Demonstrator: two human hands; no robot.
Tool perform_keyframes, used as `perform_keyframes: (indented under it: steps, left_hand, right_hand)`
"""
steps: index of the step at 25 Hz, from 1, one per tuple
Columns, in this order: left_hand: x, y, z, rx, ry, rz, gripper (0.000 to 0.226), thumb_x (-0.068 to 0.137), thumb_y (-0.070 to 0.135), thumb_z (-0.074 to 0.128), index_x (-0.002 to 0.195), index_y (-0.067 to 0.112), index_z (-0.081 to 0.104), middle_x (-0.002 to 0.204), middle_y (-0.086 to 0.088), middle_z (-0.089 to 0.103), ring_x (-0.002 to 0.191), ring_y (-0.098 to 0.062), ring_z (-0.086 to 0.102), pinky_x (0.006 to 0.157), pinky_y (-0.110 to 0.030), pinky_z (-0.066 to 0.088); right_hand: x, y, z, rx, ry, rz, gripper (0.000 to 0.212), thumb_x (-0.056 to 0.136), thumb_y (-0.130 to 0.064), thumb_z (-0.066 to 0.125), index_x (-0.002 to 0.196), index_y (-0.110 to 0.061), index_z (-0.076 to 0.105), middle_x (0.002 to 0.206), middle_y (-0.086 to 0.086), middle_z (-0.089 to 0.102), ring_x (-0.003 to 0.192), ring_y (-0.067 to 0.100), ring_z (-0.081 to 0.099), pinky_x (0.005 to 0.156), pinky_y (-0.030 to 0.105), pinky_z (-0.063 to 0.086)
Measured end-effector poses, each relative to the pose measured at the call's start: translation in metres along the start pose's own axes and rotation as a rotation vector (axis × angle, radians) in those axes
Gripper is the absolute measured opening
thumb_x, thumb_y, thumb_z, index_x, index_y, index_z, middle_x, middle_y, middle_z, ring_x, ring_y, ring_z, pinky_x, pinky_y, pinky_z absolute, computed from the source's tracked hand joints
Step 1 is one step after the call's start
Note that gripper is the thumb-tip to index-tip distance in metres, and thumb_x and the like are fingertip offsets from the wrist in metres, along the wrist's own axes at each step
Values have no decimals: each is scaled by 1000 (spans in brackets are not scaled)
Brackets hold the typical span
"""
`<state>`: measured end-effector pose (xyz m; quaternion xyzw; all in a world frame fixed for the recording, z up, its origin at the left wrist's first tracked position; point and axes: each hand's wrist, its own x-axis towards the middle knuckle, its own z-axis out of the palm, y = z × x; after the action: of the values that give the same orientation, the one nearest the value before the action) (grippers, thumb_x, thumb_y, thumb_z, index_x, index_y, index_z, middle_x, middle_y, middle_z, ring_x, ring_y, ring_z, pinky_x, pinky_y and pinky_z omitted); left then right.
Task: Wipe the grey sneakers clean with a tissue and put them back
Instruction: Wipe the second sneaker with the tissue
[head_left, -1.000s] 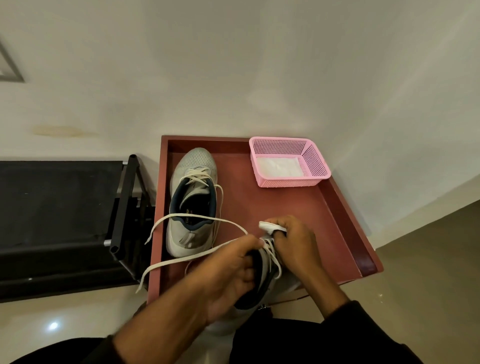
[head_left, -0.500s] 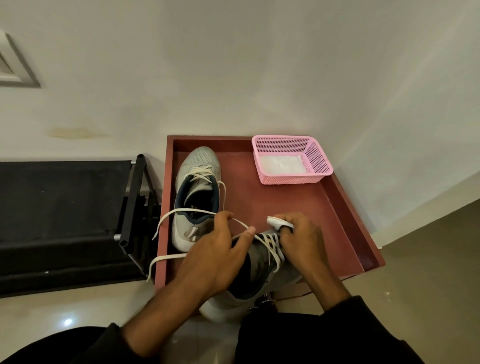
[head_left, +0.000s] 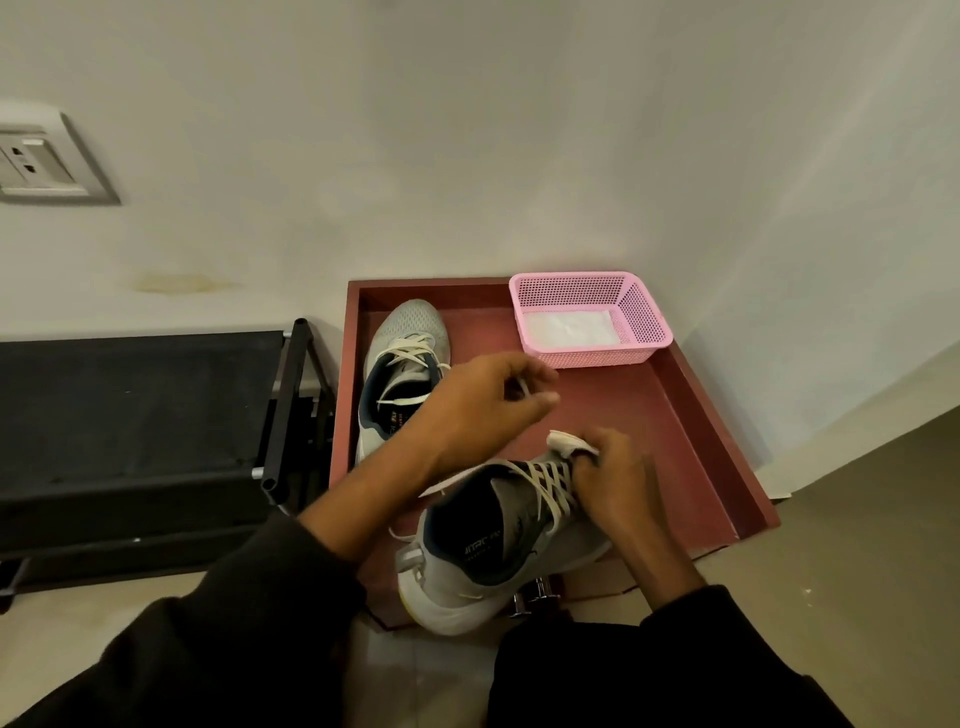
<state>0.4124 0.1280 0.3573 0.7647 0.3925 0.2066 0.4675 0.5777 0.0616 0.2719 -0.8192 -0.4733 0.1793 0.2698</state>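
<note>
One grey sneaker (head_left: 402, 374) lies at the back left of the red-brown tray (head_left: 691, 415), toe toward the wall. The second grey sneaker (head_left: 467, 571) sits at the tray's front edge, heel toward me and tilted. My right hand (head_left: 605, 478) rests on its toe and laces, its fingers pinching a small white tissue (head_left: 563, 444). My left hand (head_left: 488, 405) is raised above the tray between the two shoes, fingers curled round a white lace end (head_left: 524, 387).
A pink mesh basket (head_left: 644, 322) holding white tissues stands at the tray's back right corner. A black folding rack (head_left: 156, 415) stands to the left. The wall, with a socket plate (head_left: 41, 161), is close behind. Tiled floor lies to the right.
My left hand has lifted from the near sneaker's opening and moved up and right with the lace. The long lace no longer trails over the left tray edge. My right hand stays on the toe.
</note>
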Motion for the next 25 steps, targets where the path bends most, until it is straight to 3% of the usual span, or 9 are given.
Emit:
perform_keyframes:
  steps: [3, 5, 9, 12, 14, 17, 22, 24, 25]
  left_hand:
    - [-11, -21, -8, 488, -397, -50, 44, 90, 44, 67, 127, 20, 58, 116, 1, 65, 103, -14, 63, 93, -35, 54]
    - [-15, -31, -11, 660, -441, -60, 38, 90, 46, 65, 116, 19, 58, 105, 1, 64, 94, -16, 61, 85, -33, 53]
    - [-4, -16, -25, 595, -174, 24, 23, 94, 42, 62, 84, 22, 56, 76, 7, 58, 71, -13, 58, 61, -26, 46]
    - [4, 15, -38, 280, -118, -75, 23, 99, 36, 56, 82, 23, 64, 67, 7, 62, 51, 0, 53, 49, -16, 41]
    - [4, 36, -41, 267, -115, -94, 28, 100, 37, 53, 82, 20, 66, 64, 7, 63, 46, 1, 50, 49, -17, 40]
    - [11, 60, -51, 392, 19, -36, 25, 100, 36, 54, 84, 21, 66, 74, 8, 68, 54, -3, 54, 53, -20, 40]
    - [20, 50, -62, 819, 258, 41, 21, 97, 25, 55, 117, 20, 59, 113, -3, 62, 100, -22, 57, 80, -33, 43]
    - [4, 30, -45, 757, 448, 116, 15, 97, 29, 55, 107, 18, 60, 101, -2, 61, 89, -20, 59, 74, -31, 44]
    - [-7, 19, -33, 660, 432, 62, 21, 99, 37, 52, 96, 18, 61, 92, 0, 63, 79, -17, 60, 68, -30, 46]
  right_hand:
    - [0, -2, -1, 43, 1, 8, 23, 91, -15, 60, 103, -27, 76, 98, -4, 73, 89, 20, 65, 71, 27, 48]
    - [1, -3, 0, 59, -1, 6, 27, 91, -13, 60, 107, -28, 75, 103, -4, 73, 88, 17, 62, 72, 26, 47]
    - [2, -4, 3, 36, 0, 7, 23, 91, -14, 60, 104, -26, 75, 98, -1, 72, 83, 18, 61, 68, 26, 44]
    - [3, -3, 4, -44, 3, 29, 14, 91, -16, 60, 94, -20, 73, 90, 3, 70, 80, 22, 61, 65, 31, 48]
    - [4, -2, 4, -46, -4, 37, 14, 92, -16, 59, 95, -19, 72, 90, 3, 69, 79, 20, 61, 66, 32, 50]
    - [3, -4, 3, -15, -12, 19, 16, 92, -15, 59, 101, -16, 72, 94, 4, 69, 83, 20, 60, 70, 32, 50]
    - [1, -5, 2, -26, 13, 9, 15, 92, -13, 59, 98, -14, 72, 95, 6, 69, 83, 22, 60, 71, 33, 50]
    - [1, -5, 2, -26, 10, 17, 15, 92, -13, 59, 98, -15, 72, 95, 6, 69, 84, 23, 60, 68, 30, 46]
    - [1, -5, 2, -18, 9, 13, 16, 92, -14, 59, 100, -16, 73, 96, 5, 70, 86, 23, 61, 67, 28, 43]
